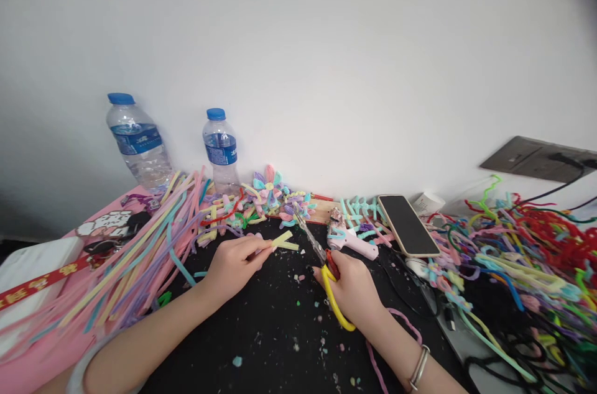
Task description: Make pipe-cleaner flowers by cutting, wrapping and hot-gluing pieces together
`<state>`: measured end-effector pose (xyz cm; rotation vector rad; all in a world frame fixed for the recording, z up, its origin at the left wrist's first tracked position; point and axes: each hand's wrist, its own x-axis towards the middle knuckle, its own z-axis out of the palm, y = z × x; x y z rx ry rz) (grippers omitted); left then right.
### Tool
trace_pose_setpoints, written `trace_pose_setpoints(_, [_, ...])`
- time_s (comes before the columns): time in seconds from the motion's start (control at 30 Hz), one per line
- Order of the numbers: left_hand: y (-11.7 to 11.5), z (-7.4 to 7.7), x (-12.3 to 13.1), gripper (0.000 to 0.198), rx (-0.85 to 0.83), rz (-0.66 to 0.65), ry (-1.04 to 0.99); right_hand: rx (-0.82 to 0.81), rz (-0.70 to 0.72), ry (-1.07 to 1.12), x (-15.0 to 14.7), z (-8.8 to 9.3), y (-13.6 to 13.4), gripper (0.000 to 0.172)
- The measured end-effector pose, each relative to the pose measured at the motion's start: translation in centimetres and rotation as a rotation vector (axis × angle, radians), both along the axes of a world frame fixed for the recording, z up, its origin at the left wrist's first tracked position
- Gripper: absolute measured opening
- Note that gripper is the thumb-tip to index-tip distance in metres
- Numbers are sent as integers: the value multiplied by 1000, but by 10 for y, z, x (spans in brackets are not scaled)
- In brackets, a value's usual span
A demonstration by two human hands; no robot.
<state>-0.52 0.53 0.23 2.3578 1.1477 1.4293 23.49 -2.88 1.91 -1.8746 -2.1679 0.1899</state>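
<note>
My left hand (236,262) is closed in a pinch on short pale yellow pipe cleaner pieces (284,241) that stick out to the right of my fingers. My right hand (355,289) grips yellow-handled scissors (321,257), whose blades point up and left, just right of the yellow pieces. Both hands hover over a black mat (275,332) sprinkled with small coloured clippings. A metal bracelet sits on my right wrist.
Two water bottles (140,145) (221,148) stand against the white wall. Long pastel pipe cleaners (140,245) fan out on the left. A pink glue gun (352,240) and a phone (408,225) lie behind my right hand. Tangled pipe cleaners (522,251) fill the right.
</note>
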Motion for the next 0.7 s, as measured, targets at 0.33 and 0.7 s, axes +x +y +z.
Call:
trace_pose_setpoints(0.33, [3, -6, -3, 19, -59, -25, 82, 141, -7, 61, 7, -7, 4, 30])
trace_pose_setpoints(0.7, [4, -7, 7, 28, -15, -2, 487, 152, -6, 40, 7, -10, 6, 29])
